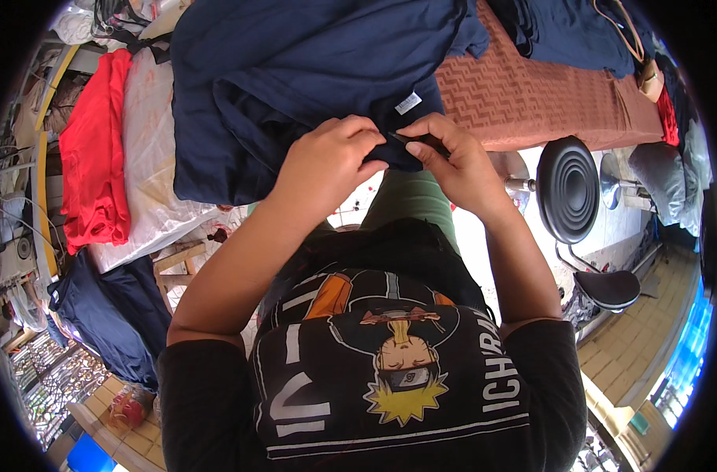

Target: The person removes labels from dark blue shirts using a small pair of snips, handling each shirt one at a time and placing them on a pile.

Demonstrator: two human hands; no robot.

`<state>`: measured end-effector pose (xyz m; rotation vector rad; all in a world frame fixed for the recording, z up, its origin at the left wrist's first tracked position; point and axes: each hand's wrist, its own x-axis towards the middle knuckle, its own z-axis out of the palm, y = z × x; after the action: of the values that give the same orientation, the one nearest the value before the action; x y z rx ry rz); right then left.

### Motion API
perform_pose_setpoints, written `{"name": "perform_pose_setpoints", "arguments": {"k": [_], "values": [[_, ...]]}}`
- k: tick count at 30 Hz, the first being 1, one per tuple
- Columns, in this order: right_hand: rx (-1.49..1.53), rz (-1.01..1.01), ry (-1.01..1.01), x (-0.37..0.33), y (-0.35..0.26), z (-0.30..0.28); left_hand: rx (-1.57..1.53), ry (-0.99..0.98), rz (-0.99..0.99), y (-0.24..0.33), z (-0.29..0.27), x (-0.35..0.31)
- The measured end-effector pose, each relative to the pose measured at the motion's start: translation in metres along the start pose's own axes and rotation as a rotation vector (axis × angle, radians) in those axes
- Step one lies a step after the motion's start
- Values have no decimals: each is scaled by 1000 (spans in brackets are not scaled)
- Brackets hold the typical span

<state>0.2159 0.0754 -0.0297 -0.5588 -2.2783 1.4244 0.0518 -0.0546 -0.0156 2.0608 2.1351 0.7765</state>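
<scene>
A large navy garment (pixel 295 71) lies in loose folds over the table's front edge. My left hand (pixel 332 157) is closed at its lower edge, with thumb and fingertips pinching the cloth. Close by on the right, my right hand (pixel 445 157) pinches a small dark bit of the same cloth between thumb and index finger. The fingertips of both hands are only a little apart. Just above them, a white label (pixel 408 103) with dark print shows on the navy cloth. Whether anything small is also held in the right fingers cannot be made out.
Brown patterned cloth (pixel 523 94) covers the table, with more navy clothes (pixel 563 35) at the far right. A red garment (pixel 99 149) lies on clear plastic sheeting (pixel 150 141) at left. Round black stool seats (pixel 568 189) stand at right. Dark clothing (pixel 111 315) hangs lower left.
</scene>
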Motion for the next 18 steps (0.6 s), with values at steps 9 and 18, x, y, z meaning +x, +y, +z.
{"name": "perform_pose_setpoints", "arguments": {"k": [9,18], "values": [[-59,-29,-50,-1,-2,-4,-161,31,-157,0,3,5],[-286,-127,-40,3,-5,-2,-349,58,-61,-3,-10,8]]}}
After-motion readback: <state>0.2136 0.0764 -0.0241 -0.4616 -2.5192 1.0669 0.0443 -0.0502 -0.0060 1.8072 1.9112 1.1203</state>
